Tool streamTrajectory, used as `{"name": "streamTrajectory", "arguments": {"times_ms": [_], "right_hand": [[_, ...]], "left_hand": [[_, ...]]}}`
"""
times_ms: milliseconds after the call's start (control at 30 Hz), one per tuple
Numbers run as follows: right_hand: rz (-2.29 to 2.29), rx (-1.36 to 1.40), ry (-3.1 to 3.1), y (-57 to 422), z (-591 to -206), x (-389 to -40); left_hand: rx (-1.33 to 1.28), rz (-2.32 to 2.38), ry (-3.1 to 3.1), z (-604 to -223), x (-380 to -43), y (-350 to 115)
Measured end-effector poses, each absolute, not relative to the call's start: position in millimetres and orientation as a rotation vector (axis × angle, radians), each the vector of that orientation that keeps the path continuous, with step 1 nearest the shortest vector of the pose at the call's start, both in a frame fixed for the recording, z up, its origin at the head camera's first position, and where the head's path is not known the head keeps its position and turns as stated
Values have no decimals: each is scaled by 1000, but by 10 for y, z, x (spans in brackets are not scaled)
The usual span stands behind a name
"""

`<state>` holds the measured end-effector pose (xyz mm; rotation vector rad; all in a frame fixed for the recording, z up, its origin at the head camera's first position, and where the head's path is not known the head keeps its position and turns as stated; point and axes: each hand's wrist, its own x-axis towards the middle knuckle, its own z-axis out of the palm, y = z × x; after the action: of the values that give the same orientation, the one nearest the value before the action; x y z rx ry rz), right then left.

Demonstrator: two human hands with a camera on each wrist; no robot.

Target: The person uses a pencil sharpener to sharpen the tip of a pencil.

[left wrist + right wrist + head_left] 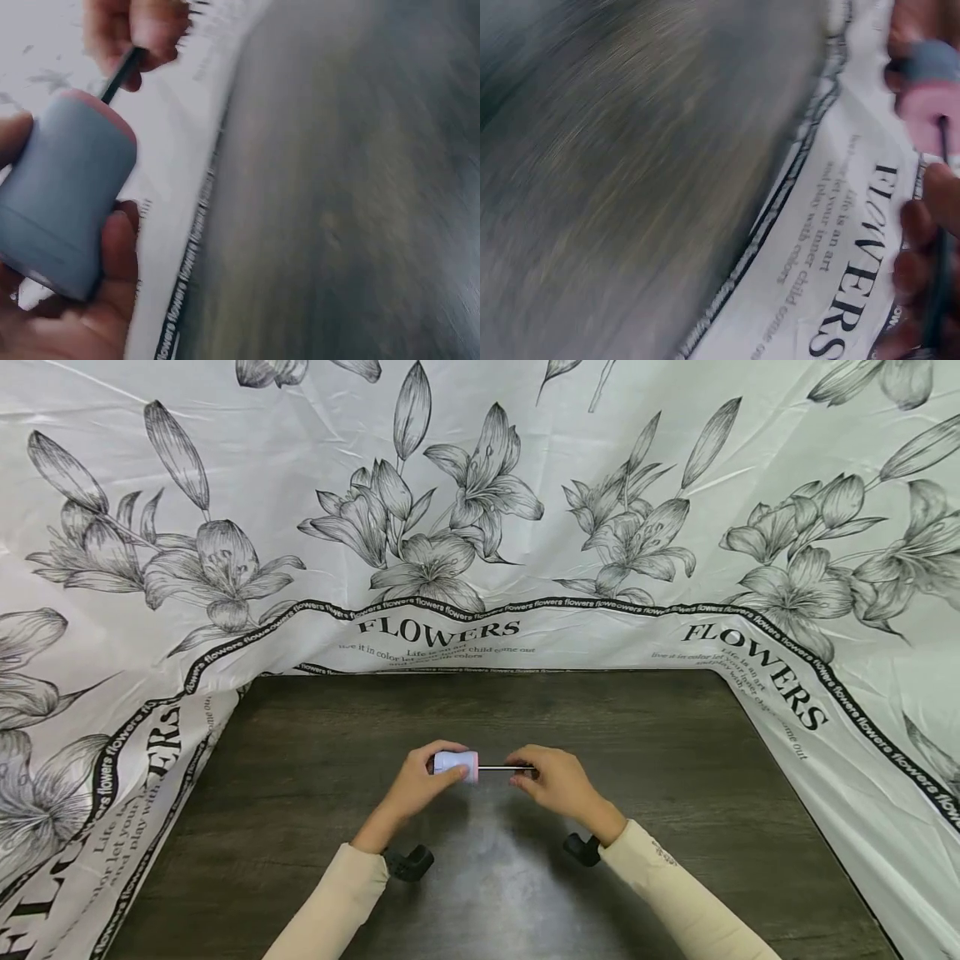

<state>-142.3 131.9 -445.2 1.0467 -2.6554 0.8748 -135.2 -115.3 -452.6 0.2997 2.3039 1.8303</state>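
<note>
My left hand (418, 783) grips a small, rounded, light blue pencil sharpener (452, 765) with a pink end face, thumb on the near side. It lies on its side in the air, pink face turned right. From the middle of that face a thin dark pencil (495, 767) sticks out, its tip hidden inside. My right hand (558, 783) pinches the pencil further right. The left wrist view shows the sharpener's blue body (71, 187) between thumb and fingers. In the right wrist view, the pencil (937, 292) runs past the fingers from the pink face (922, 116).
Under both hands is a dark wood-grain table (322, 718). White cloth (600, 639) printed with flowers and lettering hangs behind it and along both sides. Black wrist mounts (410, 863) sit under the forearms.
</note>
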Motion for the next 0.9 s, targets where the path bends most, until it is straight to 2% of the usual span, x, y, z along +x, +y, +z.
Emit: {"name": "streamTrajectory", "arguments": {"times_ms": [167, 333, 667, 800, 900], "right_hand": [[517, 1130, -2286, 1289, -4543, -1413], [271, 1138, -2025, 1288, -4585, -1408], [277, 1049, -1862, 1258, -4679, -1414], [500, 1063, -2084, 1248, -4648, -1382], [870, 1063, -2421, 1238, -4558, -1381]], "left_hand": [[-19, 1936, 2093, -4399, -1396, -1160], [-140, 1868, 1872, -4350, -1368, -1147], [-72, 1858, 1861, -4338, -1327, -1107], [36, 1982, 1960, -4417, -1332, -1075], [200, 2101, 2051, -4499, -1306, -1060]]}}
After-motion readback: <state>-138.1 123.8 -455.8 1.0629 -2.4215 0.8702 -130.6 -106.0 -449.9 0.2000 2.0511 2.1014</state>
